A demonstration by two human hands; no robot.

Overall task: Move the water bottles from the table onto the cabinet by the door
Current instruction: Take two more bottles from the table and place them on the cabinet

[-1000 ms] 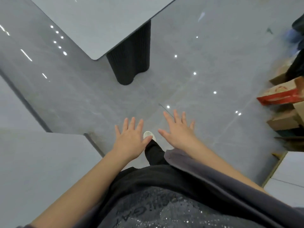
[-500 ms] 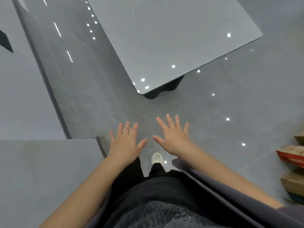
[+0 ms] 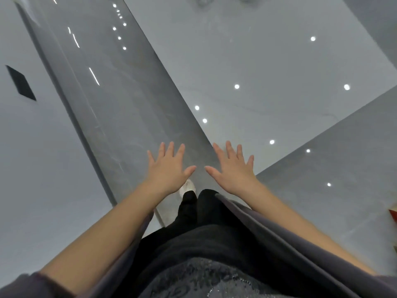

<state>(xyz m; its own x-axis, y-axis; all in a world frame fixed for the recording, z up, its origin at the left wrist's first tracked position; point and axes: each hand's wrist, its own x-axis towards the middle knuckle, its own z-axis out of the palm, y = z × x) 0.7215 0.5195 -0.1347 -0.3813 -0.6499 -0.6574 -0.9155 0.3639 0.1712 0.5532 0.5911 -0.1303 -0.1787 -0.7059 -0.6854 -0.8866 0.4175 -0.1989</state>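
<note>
Since the earlier frame the pale grey surface had swung closer and filled the upper right of the frame, its near corner lying behind the right hand. A strip of glossy grey floor ran diagonally from upper left to lower centre, bordered at left by a pale panel bearing a dark rectangle. Both bare forearms reached forward from the bottom of the frame. The left hand and the right hand were level at centre frame, palms down; each grip was wide, with fingers spread, holding nothing. A white shoe showed just below the left hand. Two blurred rounded shapes sat on the surface at the top edge, possibly the water bottles, but too cropped to confirm.
</note>
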